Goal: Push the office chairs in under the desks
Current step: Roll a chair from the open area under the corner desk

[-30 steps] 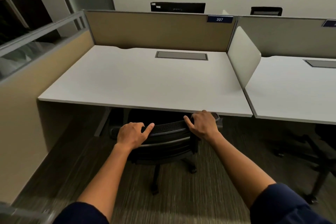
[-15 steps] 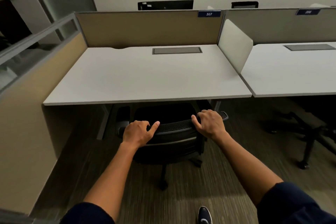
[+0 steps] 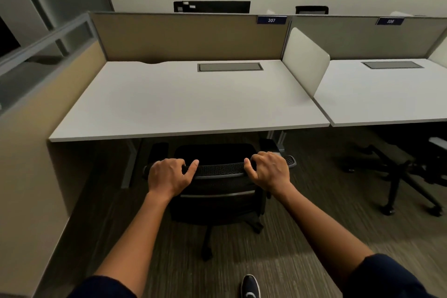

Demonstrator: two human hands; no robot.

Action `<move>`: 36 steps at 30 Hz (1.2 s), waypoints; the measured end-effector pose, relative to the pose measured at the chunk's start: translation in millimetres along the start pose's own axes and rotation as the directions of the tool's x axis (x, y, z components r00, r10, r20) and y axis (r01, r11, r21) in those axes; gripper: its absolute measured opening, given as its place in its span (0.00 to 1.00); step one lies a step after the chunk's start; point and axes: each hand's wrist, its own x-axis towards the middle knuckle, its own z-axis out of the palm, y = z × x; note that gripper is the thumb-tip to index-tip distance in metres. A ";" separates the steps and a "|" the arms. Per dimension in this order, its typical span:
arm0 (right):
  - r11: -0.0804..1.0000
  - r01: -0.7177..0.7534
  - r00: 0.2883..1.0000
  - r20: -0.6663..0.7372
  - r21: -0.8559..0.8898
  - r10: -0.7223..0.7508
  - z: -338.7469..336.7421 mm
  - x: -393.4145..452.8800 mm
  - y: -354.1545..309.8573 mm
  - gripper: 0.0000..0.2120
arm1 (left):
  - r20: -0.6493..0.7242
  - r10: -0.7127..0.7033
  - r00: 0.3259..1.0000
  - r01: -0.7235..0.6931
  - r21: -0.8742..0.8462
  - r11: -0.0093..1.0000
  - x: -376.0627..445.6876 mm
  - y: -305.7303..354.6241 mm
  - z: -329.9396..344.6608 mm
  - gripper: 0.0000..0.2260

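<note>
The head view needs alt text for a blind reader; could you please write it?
Both hands, left and right, grip the top of a black mesh chair facing a white desk labelled 307. A second chair stands at the next desk.

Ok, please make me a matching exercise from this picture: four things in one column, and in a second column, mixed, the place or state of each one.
Things:
1. left hand
2. right hand
3. number label 307
4. second office chair

Places or states:
A. on top of the beige partition, at its right end
B. under the desk on the right
C. grip on the right end of the mesh chair back
D. grip on the left end of the mesh chair back

Pairs: 1-D, 2-C, 3-A, 4-B
</note>
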 end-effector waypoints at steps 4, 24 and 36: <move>1.000 -0.007 1.000 -0.013 0.007 0.007 3.4 10.4 2.8 0.32 | -0.007 0.054 0.999 -0.054 0.032 0.998 9.6 -5.3 3.9 0.37; 0.998 0.022 1.000 -0.002 0.050 -0.022 31.1 99.4 1.3 0.30 | -0.024 -0.005 1.000 0.007 0.081 0.997 88.5 -25.5 18.2 0.40; 0.999 0.025 1.000 -0.015 0.034 -0.025 59.9 167.9 4.5 0.31 | 0.032 -0.046 0.998 0.042 0.115 0.992 153.0 -43.8 36.6 0.43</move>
